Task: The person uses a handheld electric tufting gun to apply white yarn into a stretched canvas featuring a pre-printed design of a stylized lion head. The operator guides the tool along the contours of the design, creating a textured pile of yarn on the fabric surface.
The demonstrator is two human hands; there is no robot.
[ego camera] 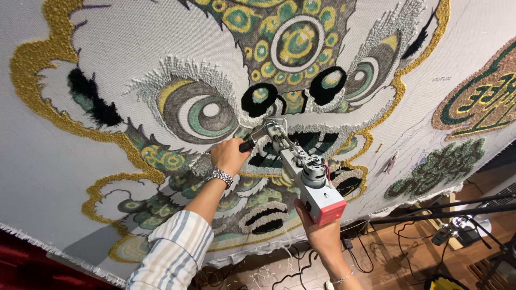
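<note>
Head view shows a tufting gun [301, 169] pressed nose-first against the stretched backing cloth [32, 161], at the mouth of a lion-face design [269, 70]. Left hand [228, 156] is closed around its black front handle to steer; right hand [317, 228] grips the red rear end from below, bearing the weight. Cables [301, 263] and dark stands [446, 212] crowd the floor beneath.

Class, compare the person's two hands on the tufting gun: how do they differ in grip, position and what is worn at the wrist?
The left hand wraps the black side handle near the tufting gun's needle end; the right hand supports the gun's red rear from below. The left wrist carries a metal watch above a striped sleeve; the right wrist shows only a thin bracelet. Both hold the gun against the cloth.
</note>
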